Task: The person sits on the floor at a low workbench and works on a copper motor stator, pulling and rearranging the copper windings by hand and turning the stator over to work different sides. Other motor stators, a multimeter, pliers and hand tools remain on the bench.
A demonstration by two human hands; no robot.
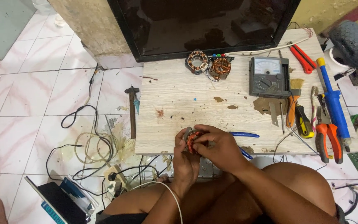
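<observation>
Two hands clasped around one small motor stator [192, 140], right at the near edge of the bench [175, 89]. Left hand [185, 159] cupped under and behind, fingers curled shut on the metal core; right hand [220, 147] wrapped over the top and right side, fingers closed on the same piece, thumb pressing near the reddish copper windings. Stator held just above the bench edge, not resting on it as far as can be told.

Likely dense and heavy for so small a piece: stacked steel laminations, stiff, not slippery. Windings thin, enamelled, easily nicked or snapped; probably best gripped by the outer steel ring, never by the coils or loose lead wires.

Just right of the hands, blue-handled pliers [245, 135] lying flat, partly hidden by the right wrist. Far across the bench, two more stators [209, 64] side by side, close to the dark screen [204, 25]. Right of those, a grey analogue multimeter [269, 76]. Further right: a paintbrush [293, 101], a yellow-and-black screwdriver [303, 122], orange-handled pliers [329, 141], a blue desoldering pump [333, 101], red-handled cutters [303, 57]. Left of the bench, on the tiled floor [34, 103], a hammer [132, 110] and tangled cables [92, 145].
</observation>
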